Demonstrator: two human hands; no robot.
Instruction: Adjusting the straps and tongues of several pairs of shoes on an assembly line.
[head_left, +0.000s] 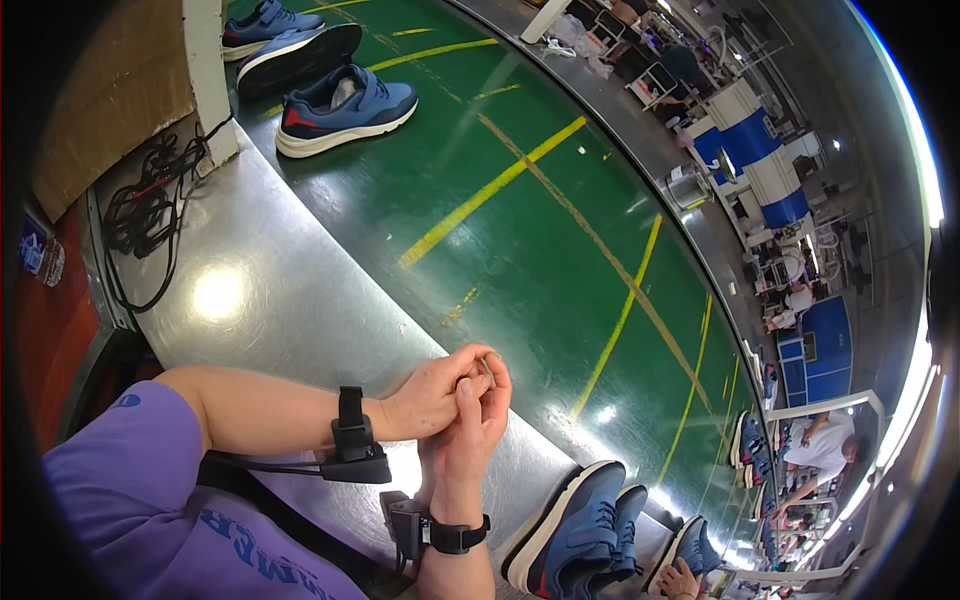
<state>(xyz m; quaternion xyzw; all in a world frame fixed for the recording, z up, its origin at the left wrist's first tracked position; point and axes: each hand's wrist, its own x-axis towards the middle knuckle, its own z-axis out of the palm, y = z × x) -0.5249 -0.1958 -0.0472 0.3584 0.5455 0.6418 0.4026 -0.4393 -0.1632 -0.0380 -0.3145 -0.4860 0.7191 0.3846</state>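
My left hand (432, 392) and my right hand (478, 425) are clasped together over the steel ledge (260, 300) beside the green conveyor belt (520, 230). The fingers are interlaced and nothing shows inside them. Both wrists carry black strapped devices. A pair of blue sneakers (580, 530) lies on the belt just right of my right wrist. Another blue sneaker with a white sole (345, 108) lies further up the belt, with two more shoes (285, 40) behind it.
A tangle of black cables (150, 205) lies on the ledge at the left by a white post (210, 70). More shoes (750, 450) ride the belt at the lower right, where another person's hand (680, 580) and a seated worker (825, 450) appear. Machines stand beyond the belt.
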